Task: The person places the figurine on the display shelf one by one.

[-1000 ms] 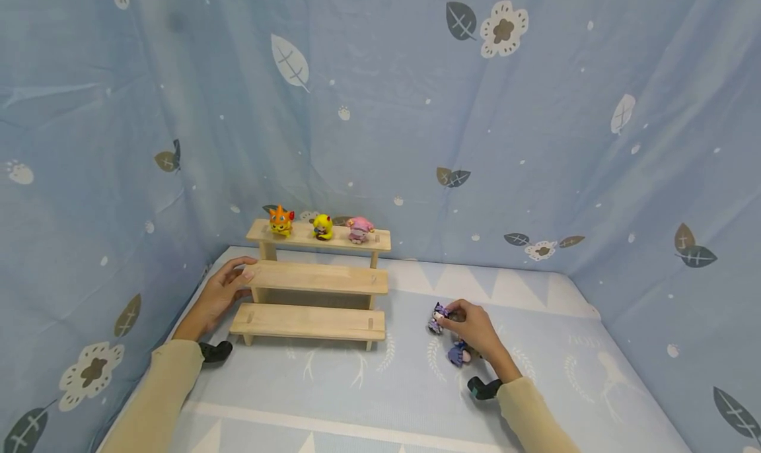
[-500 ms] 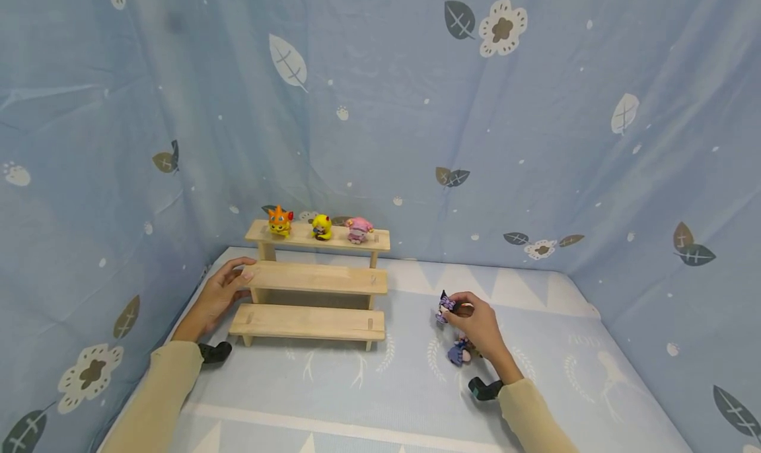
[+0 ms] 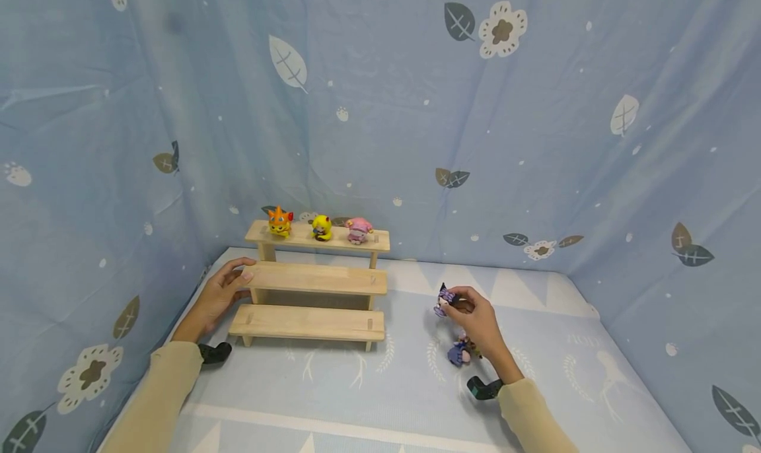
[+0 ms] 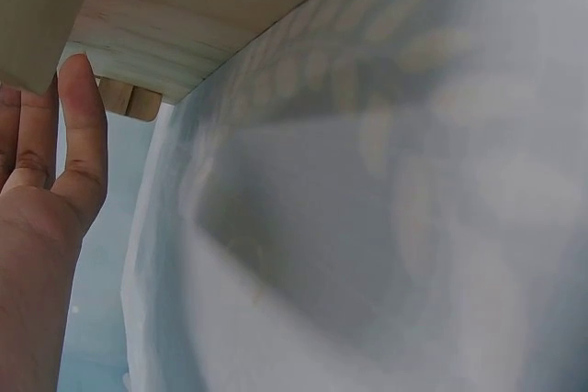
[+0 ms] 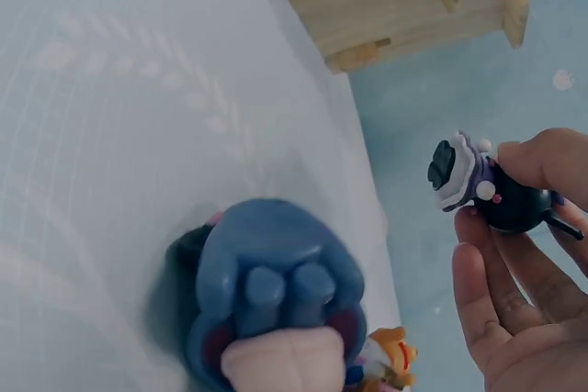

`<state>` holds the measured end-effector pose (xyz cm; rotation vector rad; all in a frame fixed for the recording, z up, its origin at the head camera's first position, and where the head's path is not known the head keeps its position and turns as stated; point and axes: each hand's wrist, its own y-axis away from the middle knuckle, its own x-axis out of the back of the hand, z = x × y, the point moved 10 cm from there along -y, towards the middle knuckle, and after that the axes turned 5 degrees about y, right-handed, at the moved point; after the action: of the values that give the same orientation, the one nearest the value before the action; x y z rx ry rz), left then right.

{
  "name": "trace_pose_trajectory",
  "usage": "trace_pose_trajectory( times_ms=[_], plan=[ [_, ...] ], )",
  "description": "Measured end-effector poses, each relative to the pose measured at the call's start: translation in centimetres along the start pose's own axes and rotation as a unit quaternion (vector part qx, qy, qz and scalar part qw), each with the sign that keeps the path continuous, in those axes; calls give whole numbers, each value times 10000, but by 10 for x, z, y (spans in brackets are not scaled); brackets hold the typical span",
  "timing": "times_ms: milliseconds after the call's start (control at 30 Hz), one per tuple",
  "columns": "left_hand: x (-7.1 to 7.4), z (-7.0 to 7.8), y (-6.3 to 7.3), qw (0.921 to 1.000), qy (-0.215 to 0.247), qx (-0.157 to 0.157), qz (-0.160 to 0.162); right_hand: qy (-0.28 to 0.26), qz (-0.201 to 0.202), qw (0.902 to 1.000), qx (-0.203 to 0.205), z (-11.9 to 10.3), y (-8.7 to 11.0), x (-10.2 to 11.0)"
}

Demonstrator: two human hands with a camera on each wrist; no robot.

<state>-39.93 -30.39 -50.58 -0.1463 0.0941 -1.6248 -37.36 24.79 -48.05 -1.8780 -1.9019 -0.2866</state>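
Note:
My right hand (image 3: 475, 317) pinches a small purple-and-black figurine (image 3: 443, 301) between thumb and fingers, above the bed-like surface. In the right wrist view its white-frilled dress and rounded black head (image 5: 519, 199) show. Below that hand lie a blue figurine (image 5: 276, 263) and, behind it, a small orange-brown figurine (image 5: 393, 351). My left hand (image 3: 220, 293) grips the left end of the middle step of a three-step wooden display stand (image 3: 315, 278). From the left wrist, its fingers (image 4: 83, 103) reach up against the wood. On the top step stand orange (image 3: 280, 222), yellow (image 3: 322, 228) and pink (image 3: 359, 230) figurines.
The stand's middle and bottom steps (image 3: 306, 322) bear no figurines. A pale blue printed cloth (image 3: 404, 387) covers the surface. Blue patterned curtains (image 3: 380, 109) hang at the back and both sides. A black camera mount (image 3: 484, 388) juts from the right wrist, another (image 3: 215, 352) from the left.
My right hand has lifted the purple-and-black figurine off the surface, away from the blue one. My left hand stays on the stand, and the figurines on the top step have not moved.

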Motion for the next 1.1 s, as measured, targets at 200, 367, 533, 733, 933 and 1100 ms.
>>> trace_pose_trajectory(
  times_ms=[200,367,533,733,933,1100],
  plan=[
    [0,-1,0,10000,1,-5,-29,-67,-4,9999,137,-7,0,0],
    [0,1,0,10000,-28,24,-50,-141,-80,9992,371,-18,0,-2],
    [0,2,0,9999,-10,53,-108,-250,-153,9984,491,-30,-1,-7],
    [0,2,1,9999,-73,64,-90,-297,-239,9972,646,-42,-4,-13],
    [1,1,0,9999,-133,87,-56,-66,-186,9954,942,-55,-9,-18],
    [1,0,-1,9999,-86,113,-21,-4,-177,9947,1016,-66,-13,-25]
  ],
)
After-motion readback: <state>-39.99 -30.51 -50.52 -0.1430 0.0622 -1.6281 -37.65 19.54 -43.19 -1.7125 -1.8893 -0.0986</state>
